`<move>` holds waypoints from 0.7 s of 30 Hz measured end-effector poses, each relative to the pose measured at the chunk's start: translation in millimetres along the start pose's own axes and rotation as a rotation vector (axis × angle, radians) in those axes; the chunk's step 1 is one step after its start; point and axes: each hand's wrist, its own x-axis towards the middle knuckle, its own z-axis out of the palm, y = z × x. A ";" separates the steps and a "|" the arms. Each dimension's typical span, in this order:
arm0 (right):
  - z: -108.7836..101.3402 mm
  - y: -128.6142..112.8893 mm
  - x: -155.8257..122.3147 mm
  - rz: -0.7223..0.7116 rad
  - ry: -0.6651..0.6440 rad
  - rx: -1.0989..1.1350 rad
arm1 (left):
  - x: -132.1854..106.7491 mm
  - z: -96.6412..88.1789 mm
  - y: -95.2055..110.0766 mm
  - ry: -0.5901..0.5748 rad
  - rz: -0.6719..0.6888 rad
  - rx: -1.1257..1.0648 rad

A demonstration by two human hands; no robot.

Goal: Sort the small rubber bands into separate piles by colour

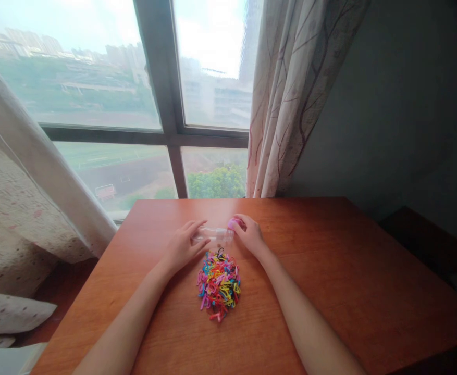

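A small clear plastic bottle (216, 234) lies on its side on the wooden table (330, 271), between my hands. My left hand (183, 245) rests on the bottle's base end with fingers curled lightly round it. My right hand (249, 234) is at the bottle's neck end, fingers closed round a pink cap (234, 224). Whether the cap is on the bottle or off it I cannot tell. Just in front of the bottle sits a heap of small colourful elastic bands (218, 284), touched by neither hand.
The table stands against a large window (165, 104). A patterned curtain (291, 94) hangs at the right, a white curtain (36, 151) at the left. Cushions (5, 312) lie left of the table. A dark low surface (427, 245) is at the right.
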 end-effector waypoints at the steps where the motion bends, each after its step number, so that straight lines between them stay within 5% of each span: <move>1: -0.2 -1.9 -0.7 -0.014 -0.009 0.000 | 0.0 0.3 0.5 0.003 0.001 0.003; 21: -11.8 4.7 -13.4 0.116 0.159 0.003 | -0.6 2.4 2.8 -0.017 0.018 0.075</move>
